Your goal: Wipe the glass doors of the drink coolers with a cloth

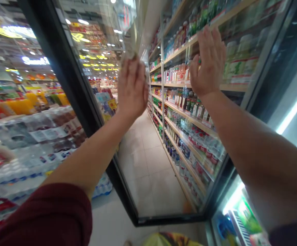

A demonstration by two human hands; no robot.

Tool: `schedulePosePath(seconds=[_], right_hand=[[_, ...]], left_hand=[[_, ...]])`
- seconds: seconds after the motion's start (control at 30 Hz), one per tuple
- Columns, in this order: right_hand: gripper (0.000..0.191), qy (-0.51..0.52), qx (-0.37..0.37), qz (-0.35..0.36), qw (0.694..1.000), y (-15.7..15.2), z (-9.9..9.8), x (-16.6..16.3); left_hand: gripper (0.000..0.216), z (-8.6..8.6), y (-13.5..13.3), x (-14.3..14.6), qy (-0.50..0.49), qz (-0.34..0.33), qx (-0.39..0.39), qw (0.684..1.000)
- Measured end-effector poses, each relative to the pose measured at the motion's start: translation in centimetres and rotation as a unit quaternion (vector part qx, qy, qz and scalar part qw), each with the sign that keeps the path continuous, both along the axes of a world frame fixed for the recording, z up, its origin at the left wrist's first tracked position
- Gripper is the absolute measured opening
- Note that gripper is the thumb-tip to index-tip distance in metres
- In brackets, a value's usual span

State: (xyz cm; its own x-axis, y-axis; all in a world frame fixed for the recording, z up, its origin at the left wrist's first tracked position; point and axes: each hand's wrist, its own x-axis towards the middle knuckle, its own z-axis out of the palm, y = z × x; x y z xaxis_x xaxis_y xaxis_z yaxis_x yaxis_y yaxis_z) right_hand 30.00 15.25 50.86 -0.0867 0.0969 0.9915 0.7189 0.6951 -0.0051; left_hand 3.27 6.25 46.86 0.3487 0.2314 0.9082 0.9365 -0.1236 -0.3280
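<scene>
A black-framed glass door (169, 218) of an upright cooler stands swung open before me. Both my arms reach out to its pane. My left hand (132, 87) is at the left part of the glass, back toward me, fingers pointing up and lying close together. A pale, blurred patch (130, 41) shows just above its fingertips; I cannot tell whether it is a material or a reflection. Further right, my right hand (208, 63) rests against the pane, fingers stretched upward and thumb apart, with nothing visible in it. The glass under both palms is hidden.
Shelves of bottled drinks (184, 106) show through the glass, beside a tiled aisle (143, 153). Stacked bottle packs (43, 136) stand at left. The lit cooler interior (240, 212) lies at lower right. Something yellow and patterned (171, 239) sits at the bottom edge.
</scene>
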Motion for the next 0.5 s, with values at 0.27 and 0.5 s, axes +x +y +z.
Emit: schedulePosePath(seconds=[0.27,0.5], right_hand=[[0.064,-0.027,0.068,0.021,0.997,1.4,-0.3,0.2],[0.077,-0.149,0.164,0.140,0.965,1.9,-1.1,0.6]], left_hand=[[0.059,3.7,-0.8,5.7,-0.025,0.065,-0.011,0.998],[0.059,3.9,-0.8,12.0,0.004,0.140,-0.034,0.990]])
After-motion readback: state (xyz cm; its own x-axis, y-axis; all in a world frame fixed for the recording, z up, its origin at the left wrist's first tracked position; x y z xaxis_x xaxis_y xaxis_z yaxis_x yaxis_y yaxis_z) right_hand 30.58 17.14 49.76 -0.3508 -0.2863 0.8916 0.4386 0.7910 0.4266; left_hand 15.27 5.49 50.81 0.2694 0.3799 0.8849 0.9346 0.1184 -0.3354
